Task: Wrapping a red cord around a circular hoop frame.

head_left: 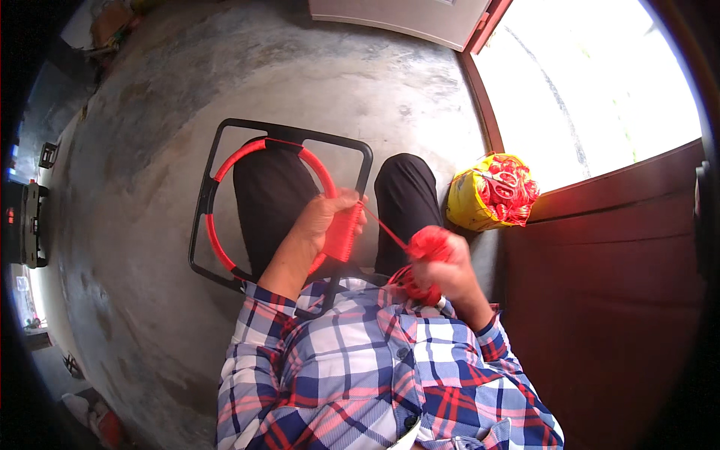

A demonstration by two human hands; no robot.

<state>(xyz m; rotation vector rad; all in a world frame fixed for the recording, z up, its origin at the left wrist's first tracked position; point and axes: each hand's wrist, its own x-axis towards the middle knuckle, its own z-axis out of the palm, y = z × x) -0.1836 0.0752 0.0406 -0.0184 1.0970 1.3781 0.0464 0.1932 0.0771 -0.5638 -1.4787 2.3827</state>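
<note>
A black rectangular frame point(196, 234) with a round inner ring lies tilted over my left thigh. Red cord wrapping point(217, 241) covers long stretches of the ring, with bare black gaps between. My left hand point(319, 219) is closed around the frame's right side, where a dense ridged red section point(341, 236) hangs under my fingers. From there a taut red strand point(386, 227) runs to a bundle of red cord point(429, 244) gripped in my right hand point(452, 271), which is slightly blurred. Looser red loops point(405, 280) lie just below it, against my shirt.
To the right of my knee stands a yellow container point(466, 202) heaped with red cord bundles, with scissors point(504, 180) on top. A dark red door panel point(600, 300) rises at the right, beside a bright opening. Concrete floor point(142, 187) extends leftward. A pale panel point(397, 16) stands at the far side.
</note>
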